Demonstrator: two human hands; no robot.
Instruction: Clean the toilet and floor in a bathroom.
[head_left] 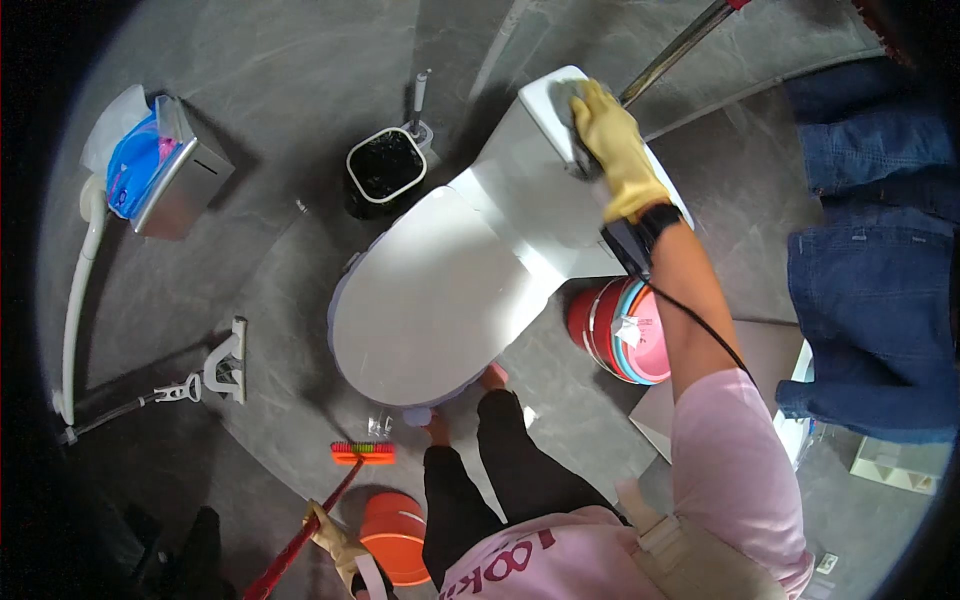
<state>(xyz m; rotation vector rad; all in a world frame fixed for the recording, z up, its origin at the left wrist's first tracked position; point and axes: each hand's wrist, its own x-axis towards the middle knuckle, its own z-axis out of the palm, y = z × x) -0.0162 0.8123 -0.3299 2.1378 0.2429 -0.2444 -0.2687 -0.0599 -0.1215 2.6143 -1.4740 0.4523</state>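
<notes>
My right hand (618, 145), in a yellow rubber glove, presses a grey cloth (580, 160) onto the top of the white toilet tank (525, 185). Most of the cloth lies beneath the gloved fingers. In front of the tank, the toilet's white lid (430, 300) is down. At lower left, my left hand (335, 545), also in a yellow glove, is closed round the red handle (297, 543) of a floor brush. The brush's orange head (363, 453) rests on the floor by the toilet's front. An orange bucket (393, 535) is close to this hand.
A black-lined bin (388, 165) and a toilet brush (420, 100) stand left of the tank. Nested buckets (605, 325) stand to its right. Blue jeans (870, 290) hang at far right. A white grab bar (80, 290) and paper holder (185, 185) are at left.
</notes>
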